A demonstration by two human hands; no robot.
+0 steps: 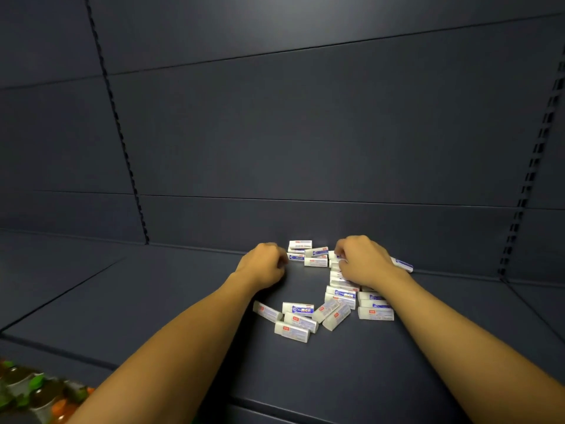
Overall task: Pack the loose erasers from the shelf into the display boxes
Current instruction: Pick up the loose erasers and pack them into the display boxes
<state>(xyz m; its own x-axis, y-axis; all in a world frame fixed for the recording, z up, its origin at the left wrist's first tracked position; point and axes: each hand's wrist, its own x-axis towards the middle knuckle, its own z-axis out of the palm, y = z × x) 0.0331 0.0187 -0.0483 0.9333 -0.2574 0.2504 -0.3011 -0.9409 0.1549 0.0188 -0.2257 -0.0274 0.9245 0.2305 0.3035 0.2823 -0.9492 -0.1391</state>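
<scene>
While erasers litter the dark shelf (matte), both fists' grip contents stay hidden.

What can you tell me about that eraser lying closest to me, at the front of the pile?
The front eraser is a small white block in a printed paper sleeve with a red mark at its left end and bluish print. It lies flat on the dark shelf, angled slightly. Its far side meets another eraser. Neither hand touches it.

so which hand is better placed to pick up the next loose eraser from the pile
Right. The right hand already sits on the erasers by the back wall, fingers curled onto one. The left hand is fisted beside the pile.
</scene>
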